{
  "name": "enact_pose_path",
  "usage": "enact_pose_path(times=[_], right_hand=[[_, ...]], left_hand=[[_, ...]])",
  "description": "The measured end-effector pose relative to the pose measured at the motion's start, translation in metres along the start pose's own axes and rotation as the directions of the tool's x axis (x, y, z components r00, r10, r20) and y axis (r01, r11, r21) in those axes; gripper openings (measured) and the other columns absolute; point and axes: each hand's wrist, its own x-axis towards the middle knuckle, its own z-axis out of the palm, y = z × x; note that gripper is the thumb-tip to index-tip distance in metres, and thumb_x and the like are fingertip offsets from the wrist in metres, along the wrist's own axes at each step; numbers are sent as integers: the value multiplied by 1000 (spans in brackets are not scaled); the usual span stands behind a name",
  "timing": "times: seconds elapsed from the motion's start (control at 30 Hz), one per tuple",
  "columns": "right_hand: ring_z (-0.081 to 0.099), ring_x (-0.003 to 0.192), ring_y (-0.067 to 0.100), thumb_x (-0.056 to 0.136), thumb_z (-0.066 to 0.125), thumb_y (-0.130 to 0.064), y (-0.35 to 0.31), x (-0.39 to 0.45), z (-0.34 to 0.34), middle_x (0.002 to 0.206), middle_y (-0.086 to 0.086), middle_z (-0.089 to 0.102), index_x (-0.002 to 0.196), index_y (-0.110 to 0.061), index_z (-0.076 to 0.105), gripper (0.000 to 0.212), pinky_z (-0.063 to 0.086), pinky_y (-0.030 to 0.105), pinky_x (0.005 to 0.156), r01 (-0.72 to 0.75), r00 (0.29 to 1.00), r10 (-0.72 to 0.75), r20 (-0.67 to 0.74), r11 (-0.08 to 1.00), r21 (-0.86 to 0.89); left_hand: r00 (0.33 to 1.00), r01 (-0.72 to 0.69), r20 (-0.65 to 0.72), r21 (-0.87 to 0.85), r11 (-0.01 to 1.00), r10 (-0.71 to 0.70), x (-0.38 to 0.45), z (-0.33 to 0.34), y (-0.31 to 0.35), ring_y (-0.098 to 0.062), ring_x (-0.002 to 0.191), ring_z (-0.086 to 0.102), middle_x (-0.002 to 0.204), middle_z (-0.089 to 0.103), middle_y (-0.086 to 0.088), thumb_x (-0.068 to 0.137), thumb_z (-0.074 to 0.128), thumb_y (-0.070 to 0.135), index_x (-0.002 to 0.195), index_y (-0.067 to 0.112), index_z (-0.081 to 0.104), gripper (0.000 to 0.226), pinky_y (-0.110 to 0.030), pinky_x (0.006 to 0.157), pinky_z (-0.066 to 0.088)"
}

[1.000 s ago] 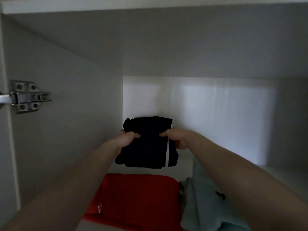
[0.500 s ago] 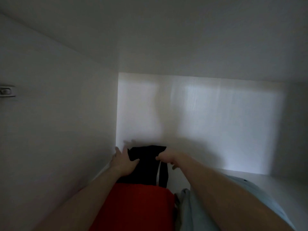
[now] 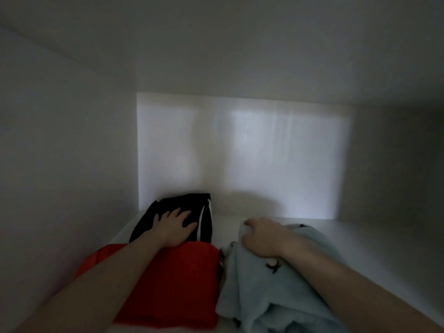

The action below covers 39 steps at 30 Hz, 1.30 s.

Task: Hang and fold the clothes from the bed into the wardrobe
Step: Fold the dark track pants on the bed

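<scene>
- You have no readable text, label, brand or number anywhere in this view.
- The small dark mark on your light blue garment [image 3: 274, 292], just below your right wrist, is too blurred to read.
- The black garment [image 3: 153, 217] shows only white side stripes, no lettering.

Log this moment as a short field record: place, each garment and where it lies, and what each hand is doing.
place: inside a white wardrobe shelf
black garment: folded, white side stripe, at the back left of the shelf
red garment: folded, in front of the black one
light blue garment: loosely bunched, to the right of the red one
left hand: fingers straight, pressing flat on the black garment
right hand: fingers curled into the far edge of the light blue garment
</scene>
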Motion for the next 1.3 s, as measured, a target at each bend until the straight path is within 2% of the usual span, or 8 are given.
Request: enact_pose_path(times=[0.27,0.47,0.63,0.73,0.83,1.0,1.13,1.3], right_hand=[[43,143,34,98,44,-52,-9,-24,19,159,8,41,157,-24,36,66,36,49,116,12,999,-14,-44,998,-55],[28,152,24,96,56,-52,-17,-107,8,167,-2,30,153,-35,44,60,19,53,125,60,910,44,-412,970,236],[30,151,17,95,66,-44,-27,-220,52,165,-10,32,145,-38,54,52,21,45,125,54,881,124,-456,932,359],[31,151,12,98,66,-40,-29,-288,77,167,-20,20,152,-44,42,59,25,41,125,40,912,123,-391,922,385],[16,154,1,98,67,-37,-21,-370,104,167,-21,19,157,-42,35,67,21,31,127,-39,933,180,-311,911,411],[23,151,2,101,62,-39,-2,-514,149,166,-24,21,158,-45,29,66,20,19,120,-274,893,397,-212,853,445],[32,148,3,101,61,-41,1,-644,180,164,-28,21,156,-49,28,65,35,31,120,-426,796,582,-167,735,527],[26,149,-5,100,61,-40,-6,-852,214,162,-28,24,157,-45,30,65,29,24,121,-595,631,766,-123,580,556]], left_hand=[[932,-311,-229,-100,945,282,-68,-36,42,-19,155,21,169,24,1,105,47,47,159,30,32,58,-49,128,7],[807,-536,-379,-148,831,453,-159,-55,55,-14,149,31,160,37,7,101,59,30,151,28,45,52,-44,128,15],[699,-675,-508,-235,699,504,-244,-35,68,-3,137,40,147,44,20,97,64,23,134,32,58,38,-24,116,28],[726,-678,-437,-327,658,531,-297,-10,81,-5,137,40,147,44,20,95,67,21,132,33,59,39,-29,115,31],[736,-676,-368,-445,588,567,-356,19,100,-7,139,41,147,45,21,96,68,21,133,35,59,41,-32,115,32],[686,-681,-261,-559,474,679,-450,64,141,2,137,43,143,48,28,96,66,24,128,39,61,35,-15,111,31],[592,-690,-116,-584,428,797,-538,105,184,1,137,45,143,51,21,95,70,21,127,35,63,35,-30,113,41],[372,-680,44,-667,305,927,-697,148,253,13,140,33,147,39,38,96,67,35,127,49,57,36,-6,105,30]])
